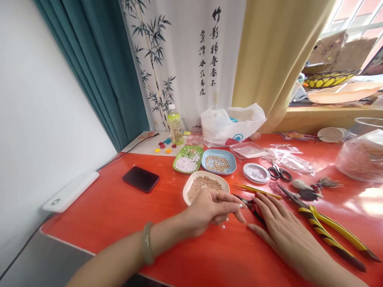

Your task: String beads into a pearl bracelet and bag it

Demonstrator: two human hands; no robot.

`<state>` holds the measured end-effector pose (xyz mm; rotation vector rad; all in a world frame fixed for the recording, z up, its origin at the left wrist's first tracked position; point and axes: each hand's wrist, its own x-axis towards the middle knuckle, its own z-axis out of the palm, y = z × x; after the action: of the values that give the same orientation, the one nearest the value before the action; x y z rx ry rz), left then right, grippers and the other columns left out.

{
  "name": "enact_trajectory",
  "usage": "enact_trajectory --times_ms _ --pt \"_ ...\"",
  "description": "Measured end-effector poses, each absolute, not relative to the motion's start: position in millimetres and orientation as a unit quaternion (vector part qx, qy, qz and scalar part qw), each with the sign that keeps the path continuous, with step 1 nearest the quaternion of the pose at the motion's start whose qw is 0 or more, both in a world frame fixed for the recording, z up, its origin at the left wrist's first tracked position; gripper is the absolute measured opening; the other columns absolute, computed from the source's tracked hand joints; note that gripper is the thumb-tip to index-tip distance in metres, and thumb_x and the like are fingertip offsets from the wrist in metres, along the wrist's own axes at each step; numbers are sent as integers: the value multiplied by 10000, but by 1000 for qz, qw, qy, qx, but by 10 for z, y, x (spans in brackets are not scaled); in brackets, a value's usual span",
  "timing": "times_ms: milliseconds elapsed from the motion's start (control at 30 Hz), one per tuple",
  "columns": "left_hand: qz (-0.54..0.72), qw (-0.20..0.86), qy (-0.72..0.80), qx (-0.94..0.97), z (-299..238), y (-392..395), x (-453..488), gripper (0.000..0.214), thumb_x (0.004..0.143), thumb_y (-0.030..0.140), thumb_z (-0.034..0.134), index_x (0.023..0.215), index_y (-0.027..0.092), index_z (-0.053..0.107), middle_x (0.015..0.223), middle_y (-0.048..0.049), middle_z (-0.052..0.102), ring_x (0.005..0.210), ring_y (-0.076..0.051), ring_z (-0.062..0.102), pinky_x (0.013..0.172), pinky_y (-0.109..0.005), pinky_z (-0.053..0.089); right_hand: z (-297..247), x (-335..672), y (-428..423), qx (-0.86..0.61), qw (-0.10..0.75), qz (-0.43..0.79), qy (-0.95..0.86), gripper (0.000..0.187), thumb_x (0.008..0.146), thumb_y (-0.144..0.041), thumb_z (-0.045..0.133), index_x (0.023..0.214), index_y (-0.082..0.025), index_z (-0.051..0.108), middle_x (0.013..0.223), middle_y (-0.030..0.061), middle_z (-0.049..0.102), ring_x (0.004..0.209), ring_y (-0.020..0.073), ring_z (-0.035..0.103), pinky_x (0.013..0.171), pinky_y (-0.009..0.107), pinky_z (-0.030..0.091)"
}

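Note:
My left hand (209,211), with a jade-coloured bangle (147,244) on the wrist, is closed in a pinch above the table. Small white pearl-like beads (223,226) show at and below its fingertips; what links them is too fine to make out. My right hand (279,225) lies palm down with its fingers stretched out, over small dark-handled pliers (257,215) that it partly hides. Yellow tweezers (249,189) lie just beyond its fingertips. Behind my left hand, partly covered by it, is a white dish (187,187) of small gold beads (206,185).
A green dish (175,167) holds white beads; a blue dish (232,169) holds gold ones. Large yellow-black pliers (324,231), scissors (279,173) and a round clear case (256,173) lie right. A phone (140,178) lies left. A bottle (175,127) and plastic bag (221,125) stand behind.

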<state>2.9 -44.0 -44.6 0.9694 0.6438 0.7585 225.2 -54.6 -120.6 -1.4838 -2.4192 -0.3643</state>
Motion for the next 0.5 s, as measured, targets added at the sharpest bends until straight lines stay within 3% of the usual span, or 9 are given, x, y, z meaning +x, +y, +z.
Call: enact_trajectory --times_ms 133,333,400,500 --pt "323 777 292 455 -477 -501 66 175 669 260 646 777 123 636 611 -29 630 351 -11 223 380 -226 96 -1201 2275 -520 -495 136 -123 -849 542 823 -550 330 1149 -158 514 1206 158 513 1114 304 439 877 457 392" --pt "335 768 291 462 -458 -496 52 197 669 286 646 776 127 602 595 -10 609 354 -11 212 375 -215 110 -1072 2243 -499 -540 138 -156 -815 417 841 -437 342 1012 -138 578 900 147 603 838 312 559 719 474 427" --pt "353 752 303 467 -445 -480 41 227 660 311 654 778 130 583 587 -4 603 357 -14 250 374 -203 142 -987 2235 -479 -565 176 -79 -802 366 828 -436 363 929 -160 582 879 127 606 811 290 577 708 447 444" --pt "396 709 330 482 -416 -435 15 271 660 356 649 779 127 568 586 -7 603 364 -18 279 378 -195 168 -778 2187 -443 -609 268 154 -731 349 823 -477 353 866 -200 560 823 86 625 729 237 608 638 376 487"
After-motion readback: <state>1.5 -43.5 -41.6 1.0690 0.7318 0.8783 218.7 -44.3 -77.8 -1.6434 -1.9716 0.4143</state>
